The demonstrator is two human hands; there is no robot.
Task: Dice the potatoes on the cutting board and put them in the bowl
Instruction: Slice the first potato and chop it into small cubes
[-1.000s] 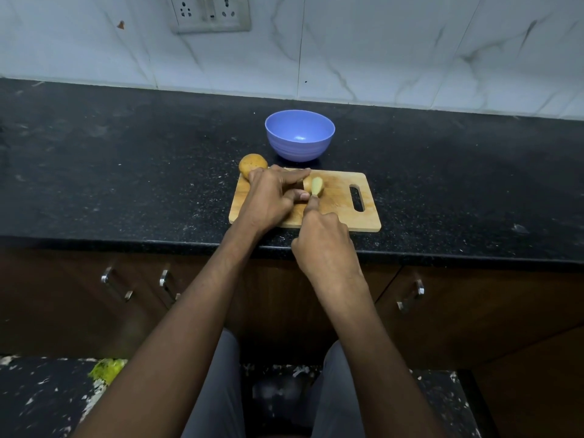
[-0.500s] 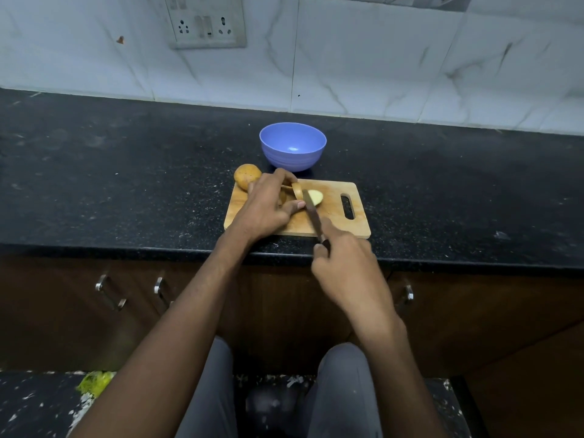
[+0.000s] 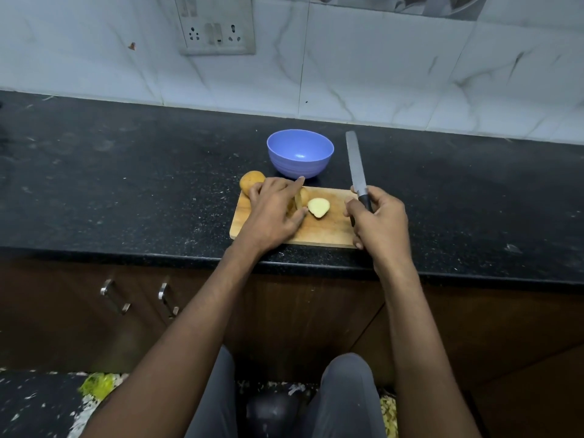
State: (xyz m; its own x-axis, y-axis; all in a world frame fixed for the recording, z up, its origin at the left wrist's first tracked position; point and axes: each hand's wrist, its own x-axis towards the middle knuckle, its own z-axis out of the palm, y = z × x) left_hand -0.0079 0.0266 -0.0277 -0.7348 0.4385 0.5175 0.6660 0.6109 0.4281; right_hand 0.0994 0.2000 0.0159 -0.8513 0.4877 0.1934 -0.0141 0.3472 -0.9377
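Beside the right hand, which grips a raised knife, the left hand holds a potato half near a cut piece.

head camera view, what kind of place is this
Most likely a home kitchen. A black speckled stone counter runs along a marble-look tiled wall with a socket plate, and brown cabinets with metal handles sit below. On it lie a wooden cutting board, potatoes and a blue bowl.
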